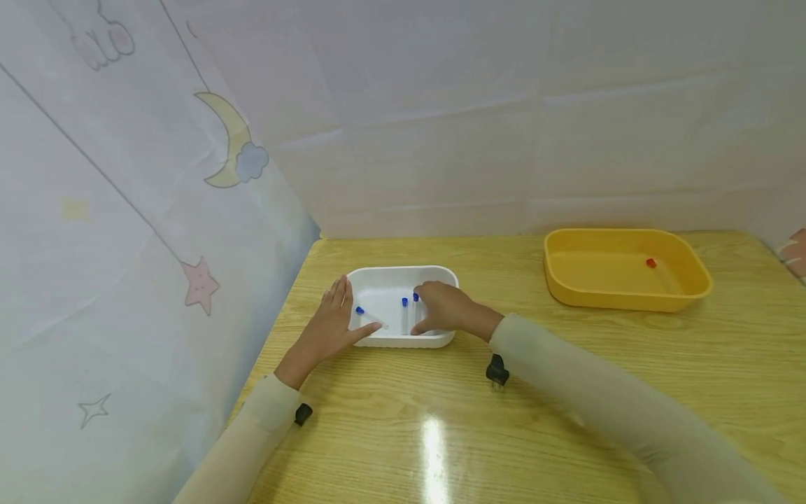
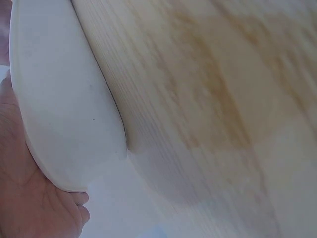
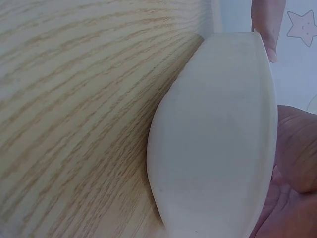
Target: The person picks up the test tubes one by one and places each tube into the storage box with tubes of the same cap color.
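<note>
A white tray (image 1: 378, 276) stands in the middle of the table, with three clear test tubes with blue caps in it. One slanting tube (image 1: 373, 318) is near my left thumb, and an upright-lying tube (image 1: 405, 316) lies further right. My left hand (image 1: 329, 318) rests on the tray's left end, fingers straight, thumb over the front rim. Inside the right end, my right hand (image 1: 443, 306) has thumb and curled fingers at the two ends of the rightmost tube (image 1: 415, 312). In both wrist views the tray's outer wall (image 2: 69, 99) (image 3: 213, 134) hides the tubes.
To the right at the back stands a yellow tray (image 1: 623, 299) holding a tube with a red cap (image 1: 651, 263). A patterned cloth (image 1: 434, 140) hangs behind and to the left of the wooden table (image 1: 378, 420). Dark wrist gear (image 1: 497, 371) hangs below the right sleeve.
</note>
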`<state>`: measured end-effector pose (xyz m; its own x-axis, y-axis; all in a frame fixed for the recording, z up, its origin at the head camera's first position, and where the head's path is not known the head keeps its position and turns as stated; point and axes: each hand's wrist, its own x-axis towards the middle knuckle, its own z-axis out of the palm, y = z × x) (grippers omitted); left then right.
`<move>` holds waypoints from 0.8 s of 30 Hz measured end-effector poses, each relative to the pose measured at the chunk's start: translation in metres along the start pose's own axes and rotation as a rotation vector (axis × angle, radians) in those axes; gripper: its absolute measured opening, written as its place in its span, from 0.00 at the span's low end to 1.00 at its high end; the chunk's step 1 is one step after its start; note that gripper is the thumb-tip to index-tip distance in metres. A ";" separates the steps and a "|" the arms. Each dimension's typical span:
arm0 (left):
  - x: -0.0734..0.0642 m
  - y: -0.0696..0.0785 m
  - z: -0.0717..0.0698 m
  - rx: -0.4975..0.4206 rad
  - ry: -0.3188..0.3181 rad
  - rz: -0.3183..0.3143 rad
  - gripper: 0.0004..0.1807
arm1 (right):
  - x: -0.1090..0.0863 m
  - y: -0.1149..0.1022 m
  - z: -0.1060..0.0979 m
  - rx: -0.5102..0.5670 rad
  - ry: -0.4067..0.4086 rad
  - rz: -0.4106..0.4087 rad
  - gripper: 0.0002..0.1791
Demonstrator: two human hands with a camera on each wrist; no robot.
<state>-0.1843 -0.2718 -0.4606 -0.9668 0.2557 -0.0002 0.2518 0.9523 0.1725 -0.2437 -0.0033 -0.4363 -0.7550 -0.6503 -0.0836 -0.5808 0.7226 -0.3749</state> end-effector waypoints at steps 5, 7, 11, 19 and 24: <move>0.000 0.000 0.000 0.005 0.000 -0.001 0.63 | 0.003 0.000 0.002 -0.022 -0.016 0.000 0.50; 0.000 0.000 0.000 0.003 -0.001 -0.002 0.63 | 0.004 -0.001 0.002 -0.027 -0.020 0.004 0.49; 0.000 0.001 -0.001 -0.001 0.002 0.001 0.63 | 0.006 -0.001 0.002 -0.057 -0.029 0.012 0.47; 0.000 0.001 0.000 0.009 0.011 0.011 0.63 | 0.010 -0.001 0.007 -0.110 -0.029 0.014 0.41; 0.000 0.001 0.000 0.008 0.009 0.011 0.62 | 0.012 0.001 0.010 -0.116 -0.022 0.012 0.39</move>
<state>-0.1839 -0.2711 -0.4605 -0.9642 0.2648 0.0109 0.2630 0.9507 0.1642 -0.2501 -0.0134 -0.4472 -0.7561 -0.6455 -0.1080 -0.6039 0.7518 -0.2649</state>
